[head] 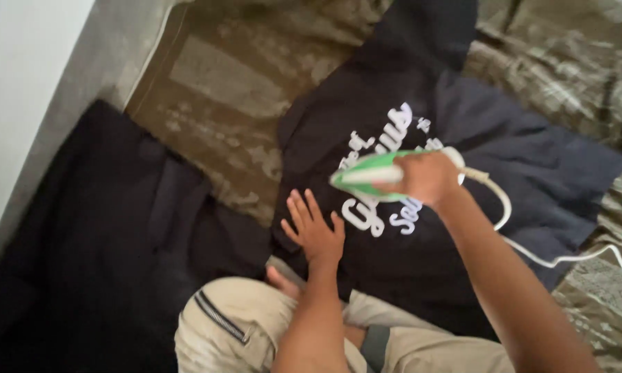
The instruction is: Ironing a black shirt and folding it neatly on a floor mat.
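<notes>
A dark navy T-shirt (pixel 490 159) with white printed lettering lies spread on a patterned brown cloth. My right hand (pixel 427 178) grips the handle of a green and white clothes iron (pixel 369 176), which rests on the shirt's lettering with its tip pointing left. My left hand (pixel 314 228) lies flat with fingers spread on the shirt's lower left edge, just below and left of the iron. The iron's white cord (pixel 532 252) trails off to the right.
A black garment (pixel 103 228) lies in a heap at the left, beside a grey wall base (pixel 83 76). The patterned brown cloth (pixel 235 97) covers the floor. My bent legs in beige trousers (pixel 235 324) fill the bottom middle.
</notes>
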